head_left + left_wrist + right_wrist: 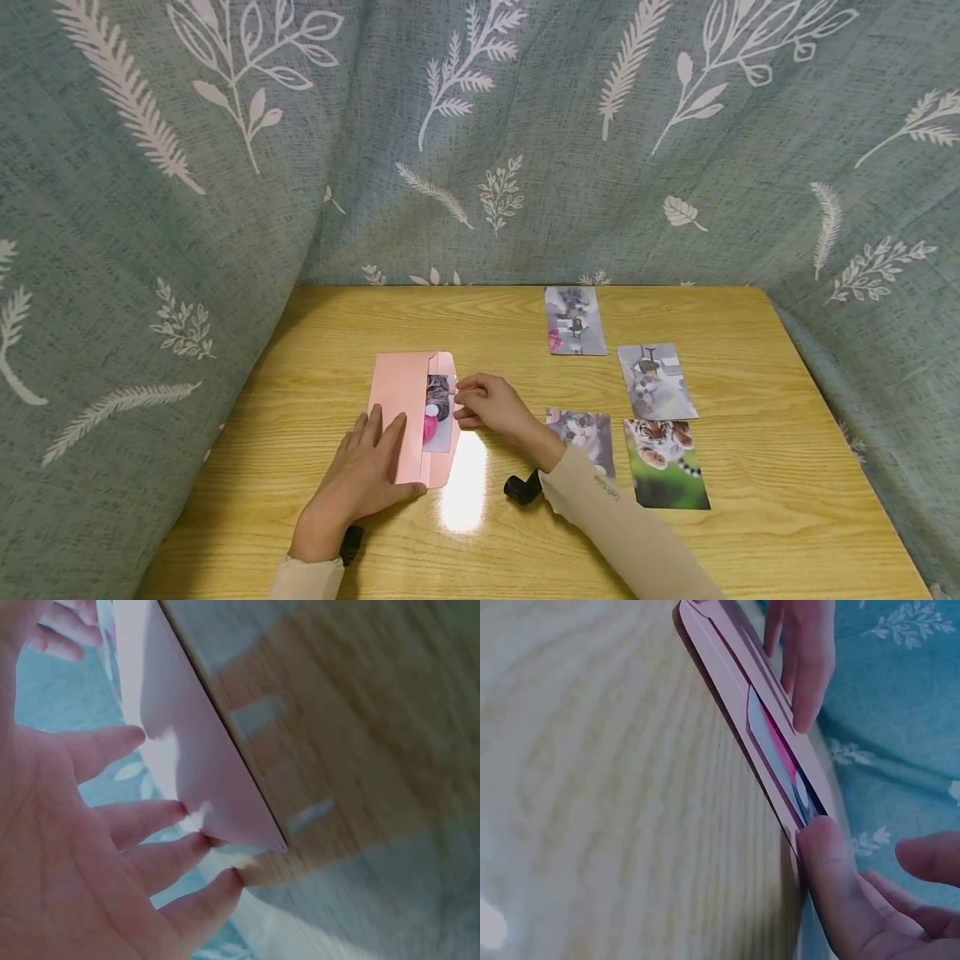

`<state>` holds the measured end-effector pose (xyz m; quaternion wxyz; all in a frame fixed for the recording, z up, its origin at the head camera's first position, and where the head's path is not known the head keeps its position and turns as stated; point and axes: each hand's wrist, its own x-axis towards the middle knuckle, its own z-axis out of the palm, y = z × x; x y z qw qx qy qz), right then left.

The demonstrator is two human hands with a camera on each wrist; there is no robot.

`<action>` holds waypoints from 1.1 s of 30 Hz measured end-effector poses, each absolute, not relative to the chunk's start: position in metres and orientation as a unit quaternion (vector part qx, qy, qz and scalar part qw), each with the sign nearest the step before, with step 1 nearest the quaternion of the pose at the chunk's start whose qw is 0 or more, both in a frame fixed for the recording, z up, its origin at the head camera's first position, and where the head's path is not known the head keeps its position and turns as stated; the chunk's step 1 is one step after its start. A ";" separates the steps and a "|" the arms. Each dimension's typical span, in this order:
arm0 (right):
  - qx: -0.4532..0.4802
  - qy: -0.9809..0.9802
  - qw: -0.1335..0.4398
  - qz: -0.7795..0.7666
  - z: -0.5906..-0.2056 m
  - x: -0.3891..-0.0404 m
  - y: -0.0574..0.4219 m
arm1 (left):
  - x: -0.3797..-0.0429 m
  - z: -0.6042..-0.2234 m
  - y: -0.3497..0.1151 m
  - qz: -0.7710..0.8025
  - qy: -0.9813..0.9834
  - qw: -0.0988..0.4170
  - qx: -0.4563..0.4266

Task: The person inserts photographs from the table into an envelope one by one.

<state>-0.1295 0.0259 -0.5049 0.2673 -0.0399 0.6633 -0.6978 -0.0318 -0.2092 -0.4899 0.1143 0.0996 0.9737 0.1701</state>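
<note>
A pink envelope (397, 375) lies on the table with its flap side toward the right. Partly inside it is a photo card (440, 437) showing a tabby cat and something pink; its left part is hidden under the envelope front. My left hand (363, 471) rests on the envelope with fingers spread, its fingertips on the paper in the left wrist view. At the flap side, my right hand (491, 408) touches the card's outer edge. In the right wrist view one digit (825, 847) presses there, while another fingertip stands apart from it.
To the right lie a tiger cub photo (663, 467) and several cat photos, including an upper one (575, 325), a right one (652, 387) and one (577, 429) partly behind my right forearm. A patterned grey-green cloth (480, 200) surrounds the wooden table (757, 358).
</note>
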 end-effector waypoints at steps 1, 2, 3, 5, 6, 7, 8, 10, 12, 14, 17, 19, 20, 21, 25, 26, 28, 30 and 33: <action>-0.034 0.656 0.273 -0.703 -0.505 -0.129 0.026 | -0.032 -0.490 -0.209 0.170 0.974 0.115 0.100; -0.029 0.650 0.277 -0.707 -0.504 -0.128 0.027 | -0.032 -0.491 -0.209 0.170 0.974 0.115 0.100; -0.023 0.646 0.280 -0.710 -0.504 -0.128 0.027 | -0.032 -0.491 -0.209 0.169 0.974 0.115 0.099; -0.017 0.638 0.284 -0.715 -0.504 -0.128 0.027 | -0.032 -0.490 -0.209 0.170 0.974 0.117 0.097; -0.017 0.637 0.284 -0.717 -0.505 -0.128 0.027 | -0.031 -0.490 -0.209 0.171 0.973 0.117 0.097; -0.017 0.634 0.284 -0.719 -0.505 -0.128 0.027 | -0.032 -0.490 -0.209 0.172 0.973 0.118 0.097; -0.018 0.634 0.284 -0.720 -0.505 -0.128 0.026 | -0.032 -0.490 -0.209 0.172 0.973 0.118 0.097; -0.020 0.631 0.283 -0.722 -0.505 -0.128 0.026 | -0.032 -0.489 -0.209 0.173 0.973 0.118 0.097; -0.025 0.628 0.284 -0.724 -0.506 -0.128 0.024 | -0.032 -0.489 -0.209 0.173 0.973 0.117 0.099; -0.028 0.626 0.285 -0.726 -0.506 -0.128 0.023 | -0.032 -0.489 -0.210 0.175 0.973 0.116 0.100; -0.035 0.624 0.285 -0.727 -0.507 -0.128 0.020 | -0.032 -0.490 -0.210 0.177 0.972 0.115 0.100; -0.038 0.624 0.284 -0.727 -0.507 -0.128 0.018 | -0.032 -0.491 -0.210 0.177 0.972 0.115 0.101; -0.038 0.624 0.283 -0.728 -0.507 -0.128 0.016 | -0.032 -0.491 -0.209 0.178 0.972 0.115 0.101; -0.038 0.624 0.282 -0.728 -0.507 -0.128 0.015 | -0.031 -0.492 -0.209 0.178 0.972 0.115 0.101; -0.031 0.625 0.281 -0.728 -0.508 -0.129 0.010 | -0.031 -0.490 -0.209 0.181 0.971 0.116 0.101; -0.031 0.624 0.280 -0.729 -0.508 -0.129 0.009 | -0.031 -0.490 -0.209 0.183 0.971 0.117 0.100; -0.031 0.624 0.280 -0.729 -0.508 -0.129 0.007 | -0.031 -0.489 -0.209 0.182 0.971 0.119 0.099; -0.033 0.621 0.282 -0.731 -0.509 -0.129 0.005 | -0.031 -0.488 -0.209 0.180 0.971 0.119 0.099; -0.037 0.618 0.282 -0.733 -0.510 -0.129 0.002 | -0.031 -0.487 -0.209 0.176 0.972 0.116 0.103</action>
